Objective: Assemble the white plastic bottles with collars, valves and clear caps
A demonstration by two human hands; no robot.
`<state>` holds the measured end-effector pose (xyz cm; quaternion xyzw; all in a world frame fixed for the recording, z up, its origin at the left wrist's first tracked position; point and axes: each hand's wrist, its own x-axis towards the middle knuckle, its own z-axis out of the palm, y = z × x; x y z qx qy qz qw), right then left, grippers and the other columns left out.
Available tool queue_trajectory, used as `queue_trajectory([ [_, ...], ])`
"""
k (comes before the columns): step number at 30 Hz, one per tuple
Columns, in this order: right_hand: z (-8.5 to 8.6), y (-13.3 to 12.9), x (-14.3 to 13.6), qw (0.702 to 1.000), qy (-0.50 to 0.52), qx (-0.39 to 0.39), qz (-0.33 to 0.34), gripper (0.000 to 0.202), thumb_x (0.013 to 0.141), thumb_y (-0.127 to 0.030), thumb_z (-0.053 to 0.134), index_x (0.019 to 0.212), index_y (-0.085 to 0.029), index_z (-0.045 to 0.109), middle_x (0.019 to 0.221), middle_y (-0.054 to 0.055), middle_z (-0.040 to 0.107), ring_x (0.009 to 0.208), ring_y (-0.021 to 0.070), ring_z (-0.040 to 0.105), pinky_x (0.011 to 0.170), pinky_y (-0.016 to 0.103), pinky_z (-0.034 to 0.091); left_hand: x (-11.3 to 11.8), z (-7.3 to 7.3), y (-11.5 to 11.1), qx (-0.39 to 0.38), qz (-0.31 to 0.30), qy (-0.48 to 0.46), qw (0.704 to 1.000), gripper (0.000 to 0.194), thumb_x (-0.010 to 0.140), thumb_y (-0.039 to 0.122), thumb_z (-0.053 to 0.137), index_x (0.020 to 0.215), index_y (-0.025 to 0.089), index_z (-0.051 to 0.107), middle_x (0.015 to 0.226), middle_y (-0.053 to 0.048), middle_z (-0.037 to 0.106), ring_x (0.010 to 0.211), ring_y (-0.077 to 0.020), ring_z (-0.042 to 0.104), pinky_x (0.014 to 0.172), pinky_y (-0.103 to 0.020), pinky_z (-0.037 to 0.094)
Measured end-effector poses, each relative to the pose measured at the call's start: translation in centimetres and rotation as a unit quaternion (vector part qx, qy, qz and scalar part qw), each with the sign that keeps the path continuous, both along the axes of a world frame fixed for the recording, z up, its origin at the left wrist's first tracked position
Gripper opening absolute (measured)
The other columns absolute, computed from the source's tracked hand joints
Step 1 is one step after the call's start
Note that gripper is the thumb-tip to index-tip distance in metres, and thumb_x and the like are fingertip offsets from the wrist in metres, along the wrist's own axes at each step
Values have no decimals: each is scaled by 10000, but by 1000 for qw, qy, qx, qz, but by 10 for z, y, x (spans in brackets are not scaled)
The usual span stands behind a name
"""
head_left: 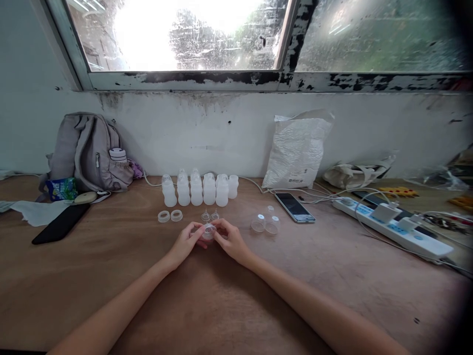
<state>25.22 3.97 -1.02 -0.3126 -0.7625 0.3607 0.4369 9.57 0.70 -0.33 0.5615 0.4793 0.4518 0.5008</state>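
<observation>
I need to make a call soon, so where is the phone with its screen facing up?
In the head view, the phone lies right of the clear caps, before the white plastic mailer.

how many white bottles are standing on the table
6: five bottles side by side near the wall, and a sixth bottle at the right end, set slightly back; more may be hidden behind.

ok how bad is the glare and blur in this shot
Head view: window blown out to white on its left part, right-hand corners dark and blurred, clear piece between left hand and right hand lacking fine detail.
</observation>
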Motion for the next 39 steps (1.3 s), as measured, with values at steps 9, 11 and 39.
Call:
queue_trajectory([
  [9, -5, 1, 0, 997, -50, 60, -18, 106, 751, -158, 443, 836, -165, 507, 637, -13, 523, 546, 92, 462, 526, 197, 369, -2, -8, -1, 103, 34, 111, 988, 223, 734, 329, 524, 884, 170, 481, 718, -7, 612, 589, -121, 579, 616, -256, 465],
  [11, -6, 0, 0, 996, -60, 71, -17, 113, 731, -133, 440, 822, -165, 499, 620, -19, 510, 535, 89, 453, 526, 195, 362, -1, -8, -3, 113, 45, 137, 983, 190, 744, 325, 505, 856, 174, 480, 661, 10, 597, 559, -114, 567, 597, -246, 453],
  [39, -5, -3, -2, 995, -65, 74, -26, 55, 752, -166, 448, 794, -181, 482, 607, -18, 522, 509, 87, 457, 500, 188, 364, 6, 4, -12, 149, 62, 239, 958, 101, 738, 273, 473, 805, 200, 450, 605, 41, 530, 551, -106, 507, 526, -206, 373],
])
